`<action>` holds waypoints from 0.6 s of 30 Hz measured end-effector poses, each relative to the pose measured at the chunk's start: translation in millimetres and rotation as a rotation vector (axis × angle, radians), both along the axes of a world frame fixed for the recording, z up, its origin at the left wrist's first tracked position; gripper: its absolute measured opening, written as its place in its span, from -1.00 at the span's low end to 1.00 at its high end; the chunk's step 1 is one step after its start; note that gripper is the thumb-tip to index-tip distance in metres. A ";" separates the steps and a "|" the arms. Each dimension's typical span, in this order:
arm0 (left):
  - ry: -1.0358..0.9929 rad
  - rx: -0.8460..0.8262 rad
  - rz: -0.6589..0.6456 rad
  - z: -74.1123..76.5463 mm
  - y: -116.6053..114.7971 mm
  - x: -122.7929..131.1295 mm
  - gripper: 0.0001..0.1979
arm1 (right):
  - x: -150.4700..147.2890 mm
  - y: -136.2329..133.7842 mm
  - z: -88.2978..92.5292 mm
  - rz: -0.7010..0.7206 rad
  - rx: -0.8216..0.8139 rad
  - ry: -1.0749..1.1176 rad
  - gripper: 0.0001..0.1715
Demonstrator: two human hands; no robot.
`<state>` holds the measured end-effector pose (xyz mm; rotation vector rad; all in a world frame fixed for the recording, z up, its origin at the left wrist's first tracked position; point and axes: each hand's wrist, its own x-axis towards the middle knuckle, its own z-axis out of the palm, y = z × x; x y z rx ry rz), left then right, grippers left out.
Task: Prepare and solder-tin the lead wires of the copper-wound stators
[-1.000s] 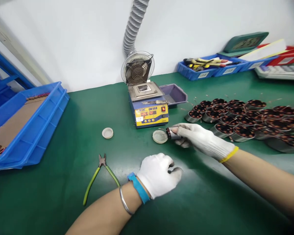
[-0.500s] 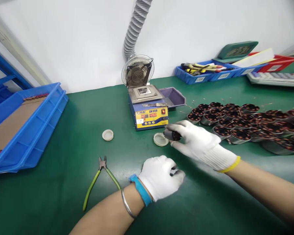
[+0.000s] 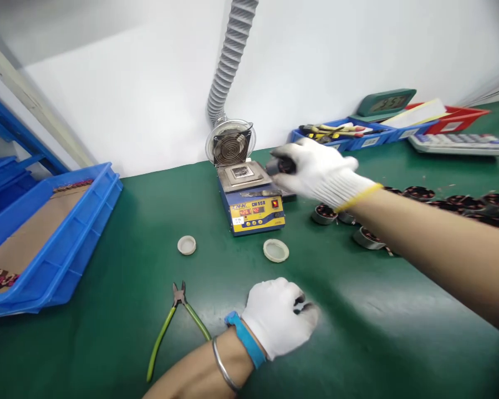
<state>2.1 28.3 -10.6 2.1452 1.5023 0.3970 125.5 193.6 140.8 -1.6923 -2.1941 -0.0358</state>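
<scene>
My right hand (image 3: 316,169), in a white glove, is raised beside the blue solder pot (image 3: 251,197) and grips a small round motor coil (image 3: 280,165) near the pot's square opening. My left hand (image 3: 278,316), also gloved, rests on the green mat with its fingers curled; something dark shows at the fingertips, too small to name. A shallow white dish (image 3: 275,250) lies on the mat in front of the pot. Green-handled cutters (image 3: 172,321) lie left of my left hand.
Many round coils (image 3: 419,194) are piled at the right, partly behind my arm. A big blue tray (image 3: 66,233) sits at the left. A fan and grey hose (image 3: 230,72) stand behind the pot. Blue bins with tools (image 3: 336,136) and a calculator (image 3: 461,143) line the back. A white cap (image 3: 187,245) lies nearby.
My right hand has lifted the coil from over the white dish up to the top of the solder pot. My left hand has stayed on the mat.
</scene>
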 end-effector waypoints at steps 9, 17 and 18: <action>-0.076 -0.059 0.042 0.9 3.2 -2.1 -0.72 | -48.8 87.4 16.1 0.060 -0.139 -0.005 -0.49; -0.154 -0.058 0.053 -0.9 4.5 -0.8 -0.73 | -35.0 97.4 34.5 0.051 -0.317 0.486 -0.45; -0.163 -0.058 0.057 -1.7 4.6 -0.7 -0.73 | -37.1 98.5 31.6 0.064 -0.347 0.559 -0.48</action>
